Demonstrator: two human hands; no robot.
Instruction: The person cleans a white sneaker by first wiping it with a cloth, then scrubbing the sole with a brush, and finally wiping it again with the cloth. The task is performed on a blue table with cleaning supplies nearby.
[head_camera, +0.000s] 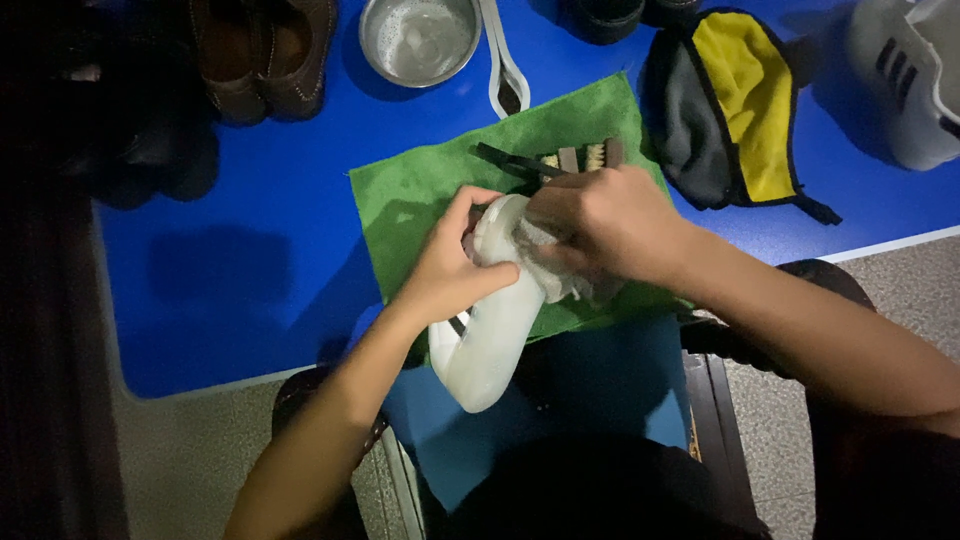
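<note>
Smooth blue table (250, 260), fuzzy green cloth (420, 190) at its near edge, above it a pale rubbery shoe (490, 340), sole up, left hand (450, 265) clamped round it, right hand (600, 225) closed on a crumpled white rag (545, 270) against it.

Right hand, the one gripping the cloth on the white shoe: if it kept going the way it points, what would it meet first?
The right hand points leftward, so it would first press into the white shoe, then the left hand holding it. Depth is hard to judge from above.
</note>
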